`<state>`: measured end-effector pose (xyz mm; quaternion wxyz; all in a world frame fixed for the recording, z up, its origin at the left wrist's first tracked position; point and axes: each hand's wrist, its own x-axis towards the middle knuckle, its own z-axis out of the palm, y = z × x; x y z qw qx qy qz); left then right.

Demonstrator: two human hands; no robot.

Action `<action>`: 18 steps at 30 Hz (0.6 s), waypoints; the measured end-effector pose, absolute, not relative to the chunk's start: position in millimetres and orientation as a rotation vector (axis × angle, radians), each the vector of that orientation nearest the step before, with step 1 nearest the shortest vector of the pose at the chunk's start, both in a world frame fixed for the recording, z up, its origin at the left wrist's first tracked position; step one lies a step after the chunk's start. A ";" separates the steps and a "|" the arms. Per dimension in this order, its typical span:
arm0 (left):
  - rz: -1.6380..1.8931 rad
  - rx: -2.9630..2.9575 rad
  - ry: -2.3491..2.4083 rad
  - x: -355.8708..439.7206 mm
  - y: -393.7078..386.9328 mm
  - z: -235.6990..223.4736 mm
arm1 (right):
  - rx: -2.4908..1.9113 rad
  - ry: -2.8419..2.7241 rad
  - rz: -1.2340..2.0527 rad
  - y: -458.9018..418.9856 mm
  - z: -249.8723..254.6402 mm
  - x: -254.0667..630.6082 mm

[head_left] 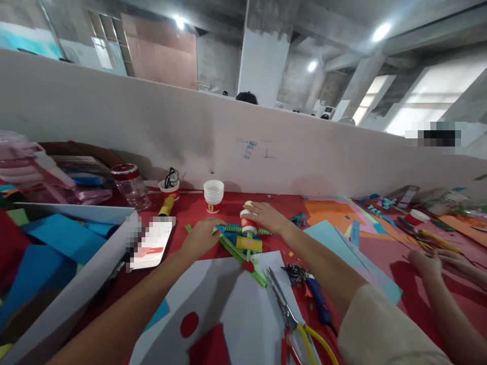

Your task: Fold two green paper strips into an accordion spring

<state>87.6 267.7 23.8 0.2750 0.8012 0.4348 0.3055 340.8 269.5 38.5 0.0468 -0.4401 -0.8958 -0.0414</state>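
Near the far edge of the white sheet (236,304), on the red bench (190,205), lies the piece I am busy with: a paper cup (249,225) with green coils (233,229) out to either side, a yellow roll (249,244) below it, and green strips (232,249) reaching down onto the sheet. My right hand (264,215) is partly open, its fingers laid across the cup; my left hand (203,235) is half curled, fingertips together at the blue end of the left coil, and I cannot tell how firmly either one grips. As I judge it, much of the work is done, since these parts already sit together in one layout, though I cannot see whether every join is fixed. What looks unused lies apart: a red disc (189,324) and some red paper (211,347) nearer me on the sheet. The scissors (280,296) and the glue gun (319,301) lie to the right, out of my hands, and the spare cups (213,192) stand stacked behind.
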 end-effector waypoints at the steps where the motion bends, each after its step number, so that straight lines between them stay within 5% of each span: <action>1: 0.844 2.090 1.186 83.0 269.9 21.8 | -1.323 -2.747 -0.103 275.8 33.0 341.6; 18: 0.907 1.477 1.080 78.5 280.1 42.2 | -1.154 -1.855 1.155 290.4 76.8 334.0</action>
